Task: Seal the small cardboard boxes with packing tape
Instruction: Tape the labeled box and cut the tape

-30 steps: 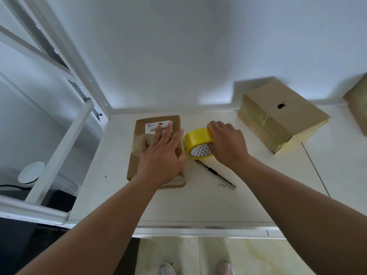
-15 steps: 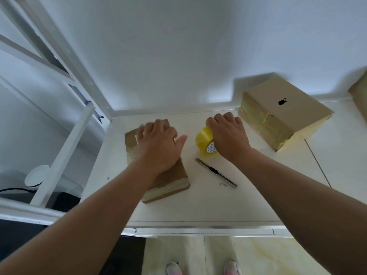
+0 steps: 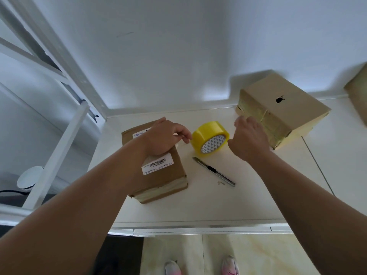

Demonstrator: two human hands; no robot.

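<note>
Two hands flank a yellow tape roll (image 3: 210, 136): left hand (image 3: 162, 136) lies curled on a flat brown cardboard box (image 3: 164, 176), grip unclear; right hand (image 3: 248, 139) loosely curled, empty.

Left hand (image 3: 164, 137) on box (image 3: 168, 180), tape roll (image 3: 210, 138) beside.

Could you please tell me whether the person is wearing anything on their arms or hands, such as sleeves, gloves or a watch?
The left forearm and the right forearm are bare, with no sleeve in view. The left hand and the right hand wear no gloves, and no watch, bracelet or ring shows.
</note>
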